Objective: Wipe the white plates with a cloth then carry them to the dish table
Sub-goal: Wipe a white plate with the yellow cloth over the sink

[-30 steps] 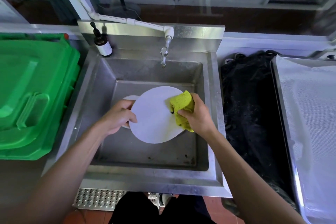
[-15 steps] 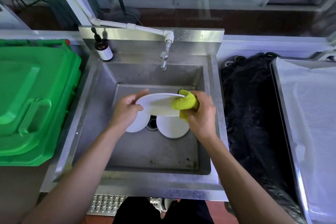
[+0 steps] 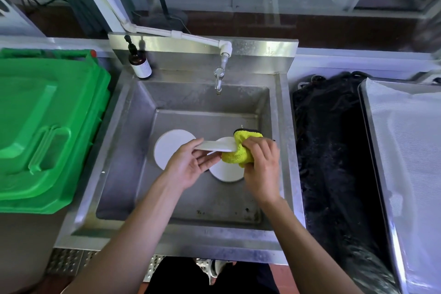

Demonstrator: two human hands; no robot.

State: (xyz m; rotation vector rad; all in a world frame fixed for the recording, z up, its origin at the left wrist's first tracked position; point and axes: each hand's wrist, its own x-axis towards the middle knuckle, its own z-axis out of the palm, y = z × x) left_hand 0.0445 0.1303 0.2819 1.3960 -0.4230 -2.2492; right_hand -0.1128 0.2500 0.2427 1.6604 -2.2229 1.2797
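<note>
The left hand [image 3: 188, 164] holds a round white plate [image 3: 216, 146] tilted nearly edge-on above the basin, its fingers [image 3: 207, 159] stretched under the plate and the thumb lying over the near rim. The right hand [image 3: 261, 162] grips a bunched yellow microfibre cloth [image 3: 241, 150] with curled fingers and presses it against the right end of the held plate. Beneath the hands, two more round white plates lie flat on the bottom of the stainless steel sink [image 3: 148, 174]: one [image 3: 170, 148] to the left, one [image 3: 225, 173] partly hidden under the cloth and hands. A metal tap [image 3: 218, 79] hangs over the back wall. A brown pump bottle with a white label [image 3: 139, 62] stands on the rear left corner. A green plastic bin lid [image 3: 45, 126] lies left of the sink, and a black mesh mat [image 3: 331, 150] lies to the right.
</note>
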